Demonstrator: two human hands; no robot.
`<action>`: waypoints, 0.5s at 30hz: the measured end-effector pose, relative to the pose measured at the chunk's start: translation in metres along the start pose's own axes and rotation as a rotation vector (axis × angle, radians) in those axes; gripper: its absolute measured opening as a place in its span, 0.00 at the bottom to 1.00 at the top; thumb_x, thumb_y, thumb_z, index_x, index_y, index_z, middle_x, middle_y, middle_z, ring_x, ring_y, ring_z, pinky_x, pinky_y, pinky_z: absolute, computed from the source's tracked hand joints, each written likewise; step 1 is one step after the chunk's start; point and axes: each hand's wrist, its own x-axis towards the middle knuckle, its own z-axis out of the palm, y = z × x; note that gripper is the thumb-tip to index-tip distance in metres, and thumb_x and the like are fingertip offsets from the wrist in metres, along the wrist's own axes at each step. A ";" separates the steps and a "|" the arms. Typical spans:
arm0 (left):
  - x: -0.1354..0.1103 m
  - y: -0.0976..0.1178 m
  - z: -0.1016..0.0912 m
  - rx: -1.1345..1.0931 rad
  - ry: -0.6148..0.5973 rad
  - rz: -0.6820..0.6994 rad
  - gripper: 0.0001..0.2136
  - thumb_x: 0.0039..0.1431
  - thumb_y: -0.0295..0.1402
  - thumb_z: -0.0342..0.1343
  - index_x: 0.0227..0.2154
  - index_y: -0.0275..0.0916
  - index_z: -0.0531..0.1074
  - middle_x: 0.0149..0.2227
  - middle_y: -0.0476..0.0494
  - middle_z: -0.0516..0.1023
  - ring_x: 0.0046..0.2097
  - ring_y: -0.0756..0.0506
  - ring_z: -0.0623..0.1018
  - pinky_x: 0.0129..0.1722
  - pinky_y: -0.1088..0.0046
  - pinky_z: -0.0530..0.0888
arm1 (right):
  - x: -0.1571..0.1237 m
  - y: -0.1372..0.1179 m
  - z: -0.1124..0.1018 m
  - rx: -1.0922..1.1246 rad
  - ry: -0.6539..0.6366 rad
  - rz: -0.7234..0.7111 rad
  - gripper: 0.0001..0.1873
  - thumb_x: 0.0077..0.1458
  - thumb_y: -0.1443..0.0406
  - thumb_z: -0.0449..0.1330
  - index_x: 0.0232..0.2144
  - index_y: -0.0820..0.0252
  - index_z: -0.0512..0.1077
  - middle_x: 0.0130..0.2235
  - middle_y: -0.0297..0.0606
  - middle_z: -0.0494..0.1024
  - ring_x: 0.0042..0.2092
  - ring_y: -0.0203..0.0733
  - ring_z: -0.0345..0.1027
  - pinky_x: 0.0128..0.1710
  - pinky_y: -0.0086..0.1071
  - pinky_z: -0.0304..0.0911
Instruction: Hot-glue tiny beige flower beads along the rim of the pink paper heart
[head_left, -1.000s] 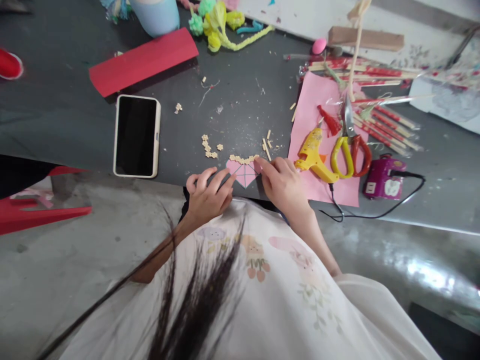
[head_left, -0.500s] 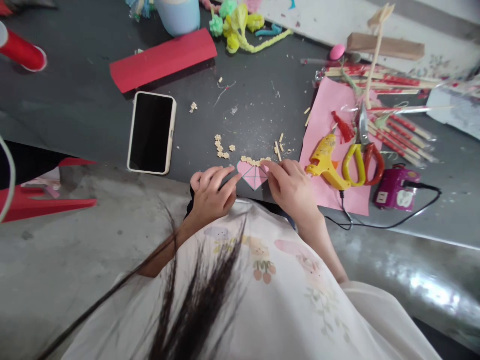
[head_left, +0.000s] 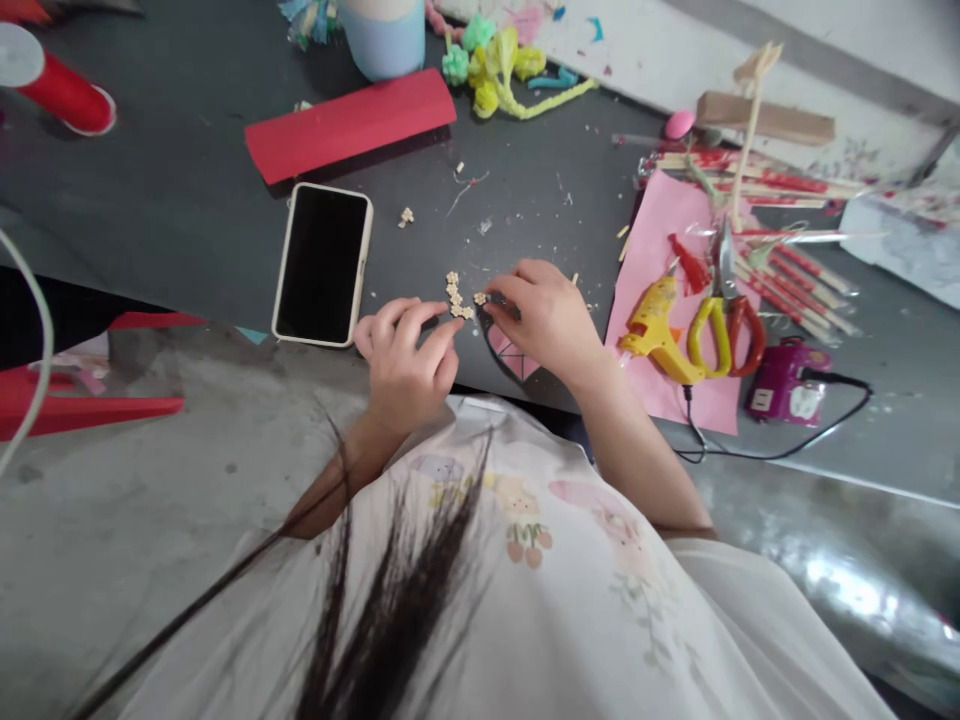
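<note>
My right hand [head_left: 544, 315] reaches over a pink paper heart [head_left: 514, 358] marked with dark lines. Its thumb and forefinger pinch a small pale flower-shaped piece [head_left: 480, 298], probably of wood. The hand covers the heart's upper part and whatever lies there. To the left, a short chain of flower-shaped pieces [head_left: 454, 298] rests on the dark table. My left hand [head_left: 409, 358] is open at the table's front edge, fingers bent and apart, its fingertips close to that chain and holding nothing.
A phone [head_left: 322, 265] lies left of my hands, with a folded red sheet [head_left: 349, 125] behind it. On the right, pink paper [head_left: 705, 400] carries a yellow glue gun [head_left: 652, 325] and scissors [head_left: 724, 330]. A purple power box [head_left: 787, 385] with its cord and wrapped sticks [head_left: 799, 285] lie farther right.
My right hand has left the row of pieces on the heart's top edge and moved left to the single flower-shaped piece. My left hand has shifted slightly left, away from the heart.
</note>
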 end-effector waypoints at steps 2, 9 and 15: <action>-0.001 0.001 -0.001 0.012 -0.003 -0.009 0.13 0.62 0.28 0.53 0.42 0.50 0.80 0.49 0.48 0.80 0.56 0.38 0.72 0.58 0.53 0.60 | 0.008 0.000 0.003 -0.008 -0.012 -0.016 0.11 0.63 0.66 0.54 0.42 0.60 0.77 0.39 0.45 0.74 0.43 0.49 0.66 0.43 0.40 0.62; -0.002 -0.001 -0.004 0.018 0.022 -0.021 0.12 0.62 0.27 0.54 0.40 0.48 0.80 0.49 0.47 0.81 0.56 0.38 0.73 0.56 0.53 0.62 | 0.014 0.000 0.008 -0.048 -0.025 -0.047 0.10 0.61 0.67 0.55 0.39 0.60 0.78 0.37 0.44 0.75 0.41 0.48 0.66 0.42 0.38 0.61; 0.002 -0.003 -0.006 0.013 0.068 0.040 0.11 0.61 0.25 0.55 0.40 0.46 0.79 0.47 0.49 0.81 0.54 0.40 0.74 0.53 0.56 0.63 | 0.012 0.005 -0.006 0.047 0.010 -0.014 0.10 0.63 0.66 0.57 0.41 0.63 0.78 0.36 0.41 0.75 0.39 0.44 0.67 0.42 0.34 0.62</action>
